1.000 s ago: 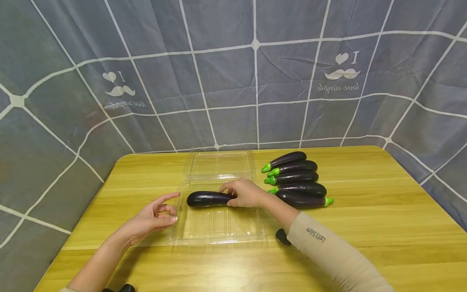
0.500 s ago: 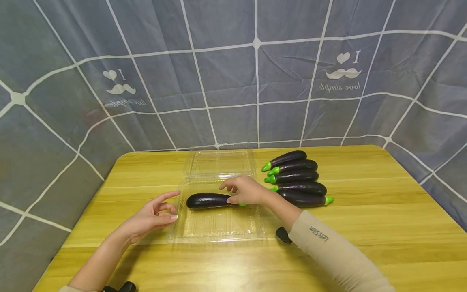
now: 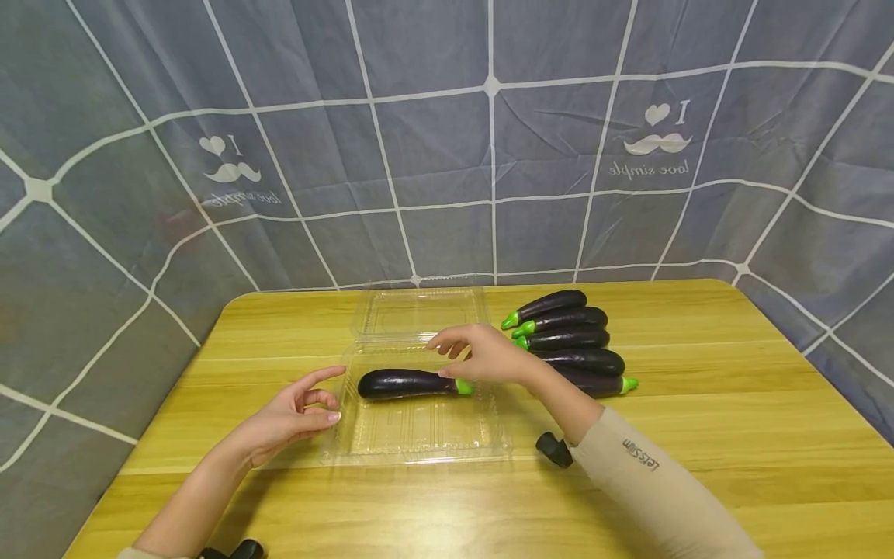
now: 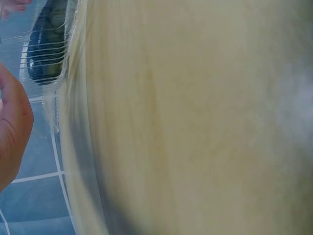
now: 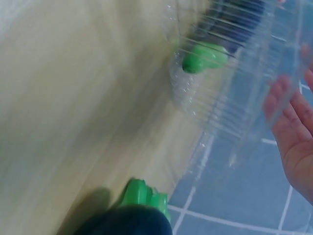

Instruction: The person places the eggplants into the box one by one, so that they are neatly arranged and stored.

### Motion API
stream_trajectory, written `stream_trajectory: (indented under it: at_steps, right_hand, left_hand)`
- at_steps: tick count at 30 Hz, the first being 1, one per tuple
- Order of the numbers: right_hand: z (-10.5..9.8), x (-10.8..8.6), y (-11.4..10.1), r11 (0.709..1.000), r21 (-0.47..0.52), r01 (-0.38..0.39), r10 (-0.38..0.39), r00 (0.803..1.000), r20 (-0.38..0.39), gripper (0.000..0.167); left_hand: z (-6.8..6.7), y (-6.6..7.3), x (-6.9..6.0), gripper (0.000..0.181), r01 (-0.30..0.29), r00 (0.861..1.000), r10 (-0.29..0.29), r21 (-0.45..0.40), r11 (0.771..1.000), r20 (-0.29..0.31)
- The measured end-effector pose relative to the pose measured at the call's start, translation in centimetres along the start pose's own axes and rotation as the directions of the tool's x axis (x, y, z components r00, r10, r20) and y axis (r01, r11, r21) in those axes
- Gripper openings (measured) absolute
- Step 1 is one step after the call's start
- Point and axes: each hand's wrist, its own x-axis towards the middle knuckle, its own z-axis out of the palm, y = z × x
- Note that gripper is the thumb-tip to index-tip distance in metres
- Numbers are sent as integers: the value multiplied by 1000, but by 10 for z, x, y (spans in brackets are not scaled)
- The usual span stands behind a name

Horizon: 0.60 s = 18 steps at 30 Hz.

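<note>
One dark purple eggplant (image 3: 405,383) lies in the base of a clear plastic clamshell box (image 3: 419,449), its green stem end pointing right. My right hand (image 3: 489,355) hovers over that stem end with fingers loosely bent and nothing gripped. The right wrist view shows this hand (image 5: 296,142) beyond the clear box wall, with the stem (image 5: 205,58) inside. At the box's left side my left hand (image 3: 293,411) is held with fingers spread, its fingertips at the rim; whether they touch is unclear. In the left wrist view the eggplant (image 4: 46,49) shows through the ribbed wall.
Several more eggplants (image 3: 573,339) lie in a row right of the box, most with green stems toward it. The box's lid (image 3: 424,312) lies folded back toward the grey checked curtain (image 3: 447,155). All this stands on a wooden table (image 3: 670,466).
My right hand has let go of the eggplant and risen a little to the right, uncovering the green stem. The eggplant has settled in the box. The left hand has stayed put.
</note>
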Motion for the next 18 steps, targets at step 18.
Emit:
stream_trajectory:
  at_steps: [18]
  right_hand:
    - [-30,-47,7,994,102,36,-25,994,-105,41]
  left_hand:
    - [-1,-2,0,73,-9,1000,9,-15,1000,16]
